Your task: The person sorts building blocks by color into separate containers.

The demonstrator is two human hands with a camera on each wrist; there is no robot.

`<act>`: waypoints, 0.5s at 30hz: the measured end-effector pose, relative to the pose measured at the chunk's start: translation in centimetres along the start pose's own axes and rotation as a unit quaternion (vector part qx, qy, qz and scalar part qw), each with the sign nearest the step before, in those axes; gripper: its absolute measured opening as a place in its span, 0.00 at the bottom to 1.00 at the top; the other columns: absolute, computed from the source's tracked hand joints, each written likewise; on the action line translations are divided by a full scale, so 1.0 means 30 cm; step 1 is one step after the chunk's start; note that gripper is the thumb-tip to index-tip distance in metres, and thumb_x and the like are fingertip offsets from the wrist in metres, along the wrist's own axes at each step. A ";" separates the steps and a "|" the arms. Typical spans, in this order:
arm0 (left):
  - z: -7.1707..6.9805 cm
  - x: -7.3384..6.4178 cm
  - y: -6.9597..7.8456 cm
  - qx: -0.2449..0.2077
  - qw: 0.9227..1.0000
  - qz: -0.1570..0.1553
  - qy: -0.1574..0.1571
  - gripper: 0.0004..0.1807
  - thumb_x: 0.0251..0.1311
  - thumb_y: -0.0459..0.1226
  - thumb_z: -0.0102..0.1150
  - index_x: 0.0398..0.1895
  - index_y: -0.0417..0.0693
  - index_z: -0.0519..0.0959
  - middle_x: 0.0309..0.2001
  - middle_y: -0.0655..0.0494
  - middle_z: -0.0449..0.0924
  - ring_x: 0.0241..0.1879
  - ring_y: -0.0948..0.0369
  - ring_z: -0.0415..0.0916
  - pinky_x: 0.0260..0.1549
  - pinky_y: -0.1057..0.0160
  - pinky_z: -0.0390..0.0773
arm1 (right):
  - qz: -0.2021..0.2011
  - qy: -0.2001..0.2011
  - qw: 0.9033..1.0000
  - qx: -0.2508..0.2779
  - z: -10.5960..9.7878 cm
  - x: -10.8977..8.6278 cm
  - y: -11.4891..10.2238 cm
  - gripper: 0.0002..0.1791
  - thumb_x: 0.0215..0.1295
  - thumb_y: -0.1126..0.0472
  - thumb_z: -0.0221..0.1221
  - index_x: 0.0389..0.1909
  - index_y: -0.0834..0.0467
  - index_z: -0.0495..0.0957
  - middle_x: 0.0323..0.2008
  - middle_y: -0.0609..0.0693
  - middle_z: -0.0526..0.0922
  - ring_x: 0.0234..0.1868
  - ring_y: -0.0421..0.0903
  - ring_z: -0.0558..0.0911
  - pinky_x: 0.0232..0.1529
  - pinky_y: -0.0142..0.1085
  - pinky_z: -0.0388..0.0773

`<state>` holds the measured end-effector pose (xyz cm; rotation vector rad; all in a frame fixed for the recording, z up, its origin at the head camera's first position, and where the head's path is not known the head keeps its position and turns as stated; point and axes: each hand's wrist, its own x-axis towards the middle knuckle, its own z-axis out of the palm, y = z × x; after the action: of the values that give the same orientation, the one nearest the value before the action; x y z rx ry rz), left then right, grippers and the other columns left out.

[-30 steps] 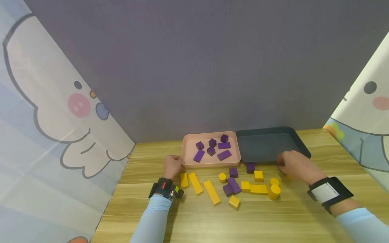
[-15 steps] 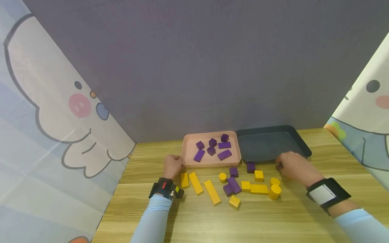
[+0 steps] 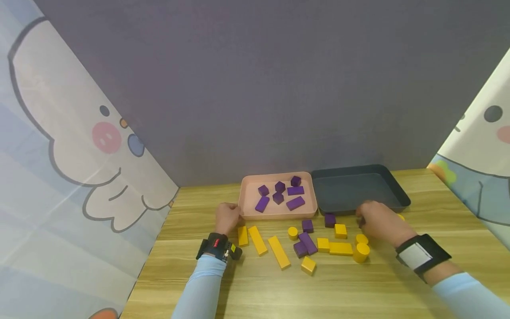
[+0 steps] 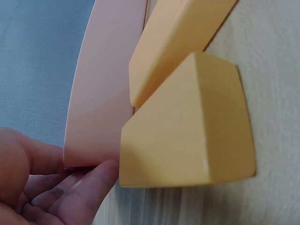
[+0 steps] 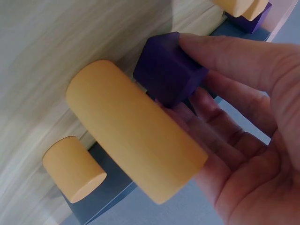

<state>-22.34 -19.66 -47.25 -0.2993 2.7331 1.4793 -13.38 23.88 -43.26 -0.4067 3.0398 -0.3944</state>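
Note:
My left hand [image 3: 227, 217] pinches the near-left corner of the pink tray [image 3: 249, 215], thumb on one side and fingers on the other in the left wrist view. Inside that tray lie several purple blocks [image 3: 295, 203]. My right hand [image 3: 384, 223] is at the near edge of the dark tray [image 3: 330, 206]. Between its thumb and fingers it pinches a purple cube [image 5: 166, 70], mostly hidden in the head view. A large yellow cylinder [image 5: 133, 133] stands close beside those fingers in the right wrist view, and a shorter yellow cylinder [image 5: 75, 171] stands past it.
Yellow bars [image 3: 279, 252], yellow cubes [image 3: 308, 266] and purple blocks [image 3: 307, 243] lie scattered on the wooden table [image 3: 255, 297] in front of the trays. Two yellow cylinders [image 3: 361, 253] stand left of my right wrist. A grey panel [image 3: 279, 88] rises behind the trays.
My right hand has shifted slightly left along the dark tray's near edge, and a yellow piece shows to its right. The left hand keeps its place at the pink tray.

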 end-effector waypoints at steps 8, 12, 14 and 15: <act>0.004 -0.001 0.002 0.004 1.000 0.002 0.005 0.12 0.66 0.34 0.58 0.41 0.36 0.89 0.26 0.43 0.86 0.19 0.58 0.75 0.19 0.67 0.73 | 0.000 -0.028 0.999 0.015 0.014 -0.002 -0.008 0.06 0.50 0.69 0.71 0.28 0.57 0.85 0.26 0.46 0.83 0.28 0.43 0.76 0.34 0.44 0.83; 0.003 -0.001 0.001 0.002 1.000 0.008 0.003 0.12 0.66 0.33 0.58 0.39 0.35 0.89 0.26 0.42 0.86 0.19 0.58 0.76 0.19 0.67 0.73 | -0.008 -0.031 0.999 0.017 0.014 -0.001 -0.004 0.07 0.49 0.69 0.72 0.26 0.55 0.85 0.26 0.45 0.83 0.28 0.43 0.77 0.35 0.45 0.83; 0.002 -0.001 0.002 0.003 1.000 0.009 0.003 0.12 0.66 0.33 0.58 0.37 0.35 0.89 0.25 0.42 0.86 0.19 0.57 0.77 0.19 0.67 0.73 | -0.011 -0.025 1.000 0.015 0.009 0.002 -0.004 0.07 0.48 0.68 0.72 0.25 0.54 0.85 0.25 0.44 0.82 0.28 0.43 0.76 0.34 0.44 0.82; 0.001 -0.001 0.003 0.002 1.000 0.009 0.003 0.12 0.66 0.33 0.58 0.37 0.35 0.89 0.25 0.42 0.86 0.19 0.57 0.78 0.19 0.67 0.73 | -0.012 -0.023 1.000 0.015 0.004 0.004 -0.005 0.07 0.48 0.68 0.72 0.24 0.53 0.85 0.25 0.44 0.82 0.28 0.43 0.75 0.33 0.44 0.81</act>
<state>-22.32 -19.60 -47.19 -0.2805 2.7498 1.4786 -13.44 23.70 -43.33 -0.4435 2.9832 -0.4251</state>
